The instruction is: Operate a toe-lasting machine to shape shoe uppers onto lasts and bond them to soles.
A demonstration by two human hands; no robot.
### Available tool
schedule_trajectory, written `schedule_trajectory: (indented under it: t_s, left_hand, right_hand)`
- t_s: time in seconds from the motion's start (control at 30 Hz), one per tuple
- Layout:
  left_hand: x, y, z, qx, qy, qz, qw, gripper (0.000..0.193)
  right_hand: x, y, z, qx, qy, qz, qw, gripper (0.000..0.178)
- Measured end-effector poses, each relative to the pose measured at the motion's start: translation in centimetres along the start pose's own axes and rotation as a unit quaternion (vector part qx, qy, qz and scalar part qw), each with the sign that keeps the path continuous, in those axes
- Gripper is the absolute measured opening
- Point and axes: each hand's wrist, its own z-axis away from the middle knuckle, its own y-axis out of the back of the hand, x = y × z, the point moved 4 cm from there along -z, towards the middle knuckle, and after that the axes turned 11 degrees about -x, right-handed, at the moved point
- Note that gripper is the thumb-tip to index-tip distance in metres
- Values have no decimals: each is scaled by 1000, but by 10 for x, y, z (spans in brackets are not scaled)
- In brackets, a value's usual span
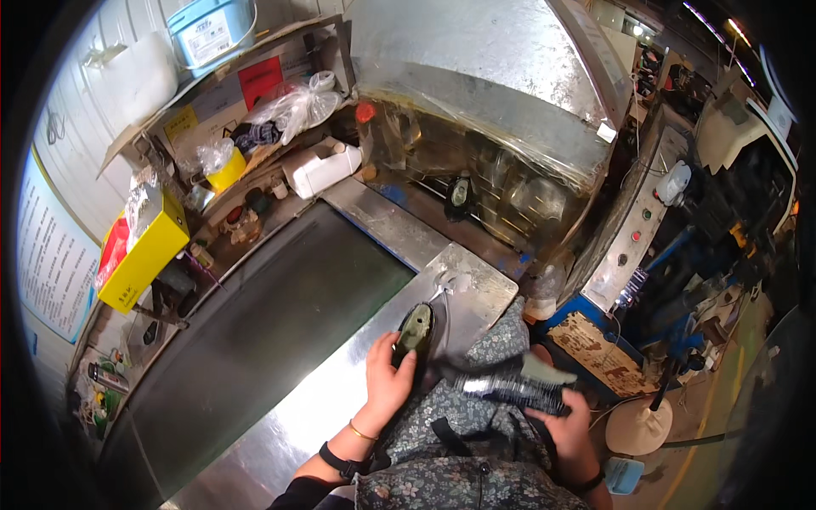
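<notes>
Head cam: L hand (388,374) grips dark shoe-shaped pc (416,330) w/ pale-green top, over edge of metal ledge (327,374). R hand (568,421) grips blurred blk pc (501,385), approx level, in front of floral apron (425,425); can't tell if pcs touch.

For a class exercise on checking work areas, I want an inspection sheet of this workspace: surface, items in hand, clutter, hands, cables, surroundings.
Surface: dark belt beside a shiny metal edge with strong glare.
Items in hand: pale-faced shoe on the left; blurred shoe on the right, both mostly dark.
Clutter: yellow box, white jug, plastic bag and flask beyond the belt.
Hands: left hand and right hand each grip one shoe.
Cables: dark hose or cable on the floor, right; its ends are unclear.
Surroundings: metal hood ahead; button panel right; blue bucket upper left.
</notes>
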Motion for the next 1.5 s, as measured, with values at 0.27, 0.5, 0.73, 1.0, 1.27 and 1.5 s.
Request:
schedule_trajectory:
  t_s: [0.27,0.5,0.73,1.0,1.27,1.5]
  left_hand:
    - [-27,-24,-25,-114,76,-58,989,65]
    - [1,-39,-17,-29,220,607,763,44]
    - [124,-97,8,-424,3,470,774,71]
    - [37,-123,59,-603,-158,50,780,41]
    - [23,-143,69,-531,-62,142,833,28]
    - [2,-163,65,-500,48,316,805,27]
  right_hand:
    - [-8,-57,-245,-51,263,463,845,44]
    - [75,-95,-96,-304,44,366,879,82]
    - [-81,-74,-11,-77,95,153,981,87]
    - [-321,56,59,211,381,643,630,77]
    - [-436,88,60,456,226,750,422,69]
    - [-443,104,40,387,29,819,423,74]
